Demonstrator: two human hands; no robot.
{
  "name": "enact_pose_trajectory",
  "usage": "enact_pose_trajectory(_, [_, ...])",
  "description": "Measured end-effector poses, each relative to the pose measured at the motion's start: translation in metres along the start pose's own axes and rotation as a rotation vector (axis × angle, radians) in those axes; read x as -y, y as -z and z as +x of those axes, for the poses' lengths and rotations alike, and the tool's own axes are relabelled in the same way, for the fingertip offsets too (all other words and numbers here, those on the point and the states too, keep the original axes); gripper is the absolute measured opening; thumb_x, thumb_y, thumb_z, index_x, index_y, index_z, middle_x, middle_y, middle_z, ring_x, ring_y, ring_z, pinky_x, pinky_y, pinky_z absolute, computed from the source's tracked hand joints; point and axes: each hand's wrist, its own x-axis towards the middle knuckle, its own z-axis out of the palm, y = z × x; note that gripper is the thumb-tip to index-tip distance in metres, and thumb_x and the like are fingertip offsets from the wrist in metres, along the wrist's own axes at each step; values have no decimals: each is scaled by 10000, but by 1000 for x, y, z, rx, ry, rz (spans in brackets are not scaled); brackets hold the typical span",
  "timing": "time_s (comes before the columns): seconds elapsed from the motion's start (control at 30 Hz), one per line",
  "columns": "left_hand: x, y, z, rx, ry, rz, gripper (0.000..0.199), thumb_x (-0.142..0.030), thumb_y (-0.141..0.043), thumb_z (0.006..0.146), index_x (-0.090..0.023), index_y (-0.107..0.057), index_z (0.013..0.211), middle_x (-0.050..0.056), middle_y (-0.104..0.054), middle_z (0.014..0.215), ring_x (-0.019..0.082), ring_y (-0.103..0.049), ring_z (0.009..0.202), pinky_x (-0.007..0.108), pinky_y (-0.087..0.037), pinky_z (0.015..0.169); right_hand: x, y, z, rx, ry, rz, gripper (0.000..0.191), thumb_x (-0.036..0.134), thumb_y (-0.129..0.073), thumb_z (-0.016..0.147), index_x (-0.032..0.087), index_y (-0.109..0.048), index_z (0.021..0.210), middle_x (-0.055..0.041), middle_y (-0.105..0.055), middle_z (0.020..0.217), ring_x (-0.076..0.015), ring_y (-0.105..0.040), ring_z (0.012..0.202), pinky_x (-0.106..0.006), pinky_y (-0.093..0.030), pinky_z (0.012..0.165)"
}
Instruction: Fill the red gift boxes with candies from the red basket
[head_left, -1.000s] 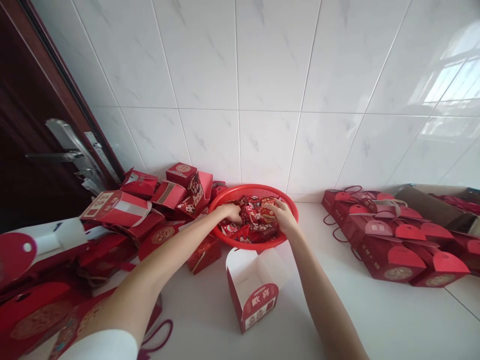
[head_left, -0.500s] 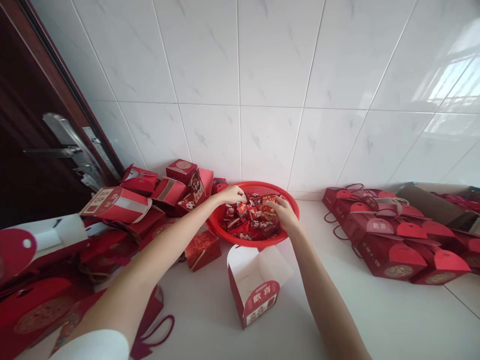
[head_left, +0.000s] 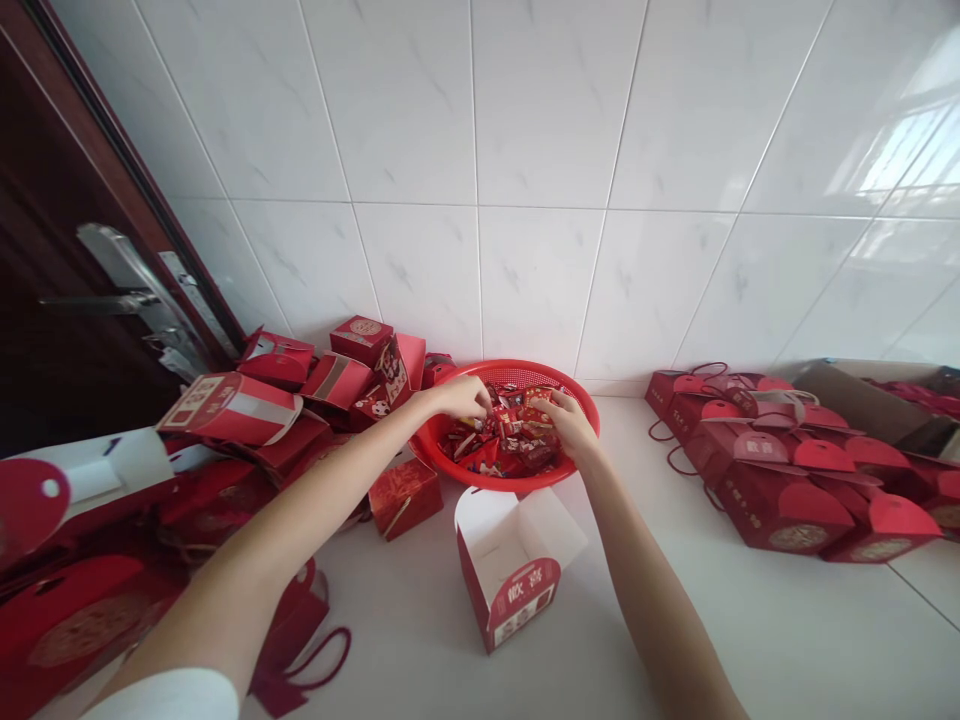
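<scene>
Wall [head_left: 540, 110] of large glossy white tiles, faint grey marbling, pale grout lines forming grid. Window reflection [head_left: 911, 150], barred and bright, on tiles at upper right. Dark reddish-brown door [head_left: 37, 190] at left, silvery lever handle [head_left: 97, 302], narrow metal plate [head_left: 191, 290] beside it. White worktop [head_left: 607, 650] against wall, dark seam [head_left: 926, 597] at lower right. Light cool, soft.

Noted on rounded red flap [head_left: 520, 588] of open red-and-white cardboard box [head_left: 513, 574], in white: "歡喜"; elsewhere, too small to decipher.
</scene>
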Motion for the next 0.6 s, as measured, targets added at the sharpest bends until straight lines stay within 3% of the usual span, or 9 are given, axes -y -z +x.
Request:
enact_pose_trajectory(0.1, [-11,-17,-2,189,31,88,125,-246,-689,679,-180,-770,748,65,-770,752,230,-708,743,288,-545,755,-1,1,1,2,4,-1,209,327,-786,649,216,-684,795,-19,-733,848,-206,-704,796,-303,-611,661])
enact_pose_trajectory(0.2, [-21,-33,-3,271,65,163,144,-305,-719,670,-162,-734,679,110,-756,723,266,-705,714,331,-562,733,-3,2,3,11,8,-2,212,334,-782,650,220,-685,801,-17,-732,856,-206,-704,811,-300,-610,672])
enact_pose_trajectory(0.47, [-30,-45,0,275,18,235,224,-184,-741,714,-146,-738,935,148,-751,981,288,-711,893,321,-566,769,-7,4,6,9,15,-4,216,351,-772,659,228,-684,813,-12,-733,875,-203,-707,802,-297,-602,652])
enact_pose_trajectory(0.6, [-30,-51,4,332,49,269,246,-290,-692,890,-141,-676,1085,105,-701,1072,221,-684,947,369,-578,817,-7,3,6,10,11,-2,222,349,-781,654,227,-681,810,-16,-734,897,-201,-709,806,-298,-605,655])
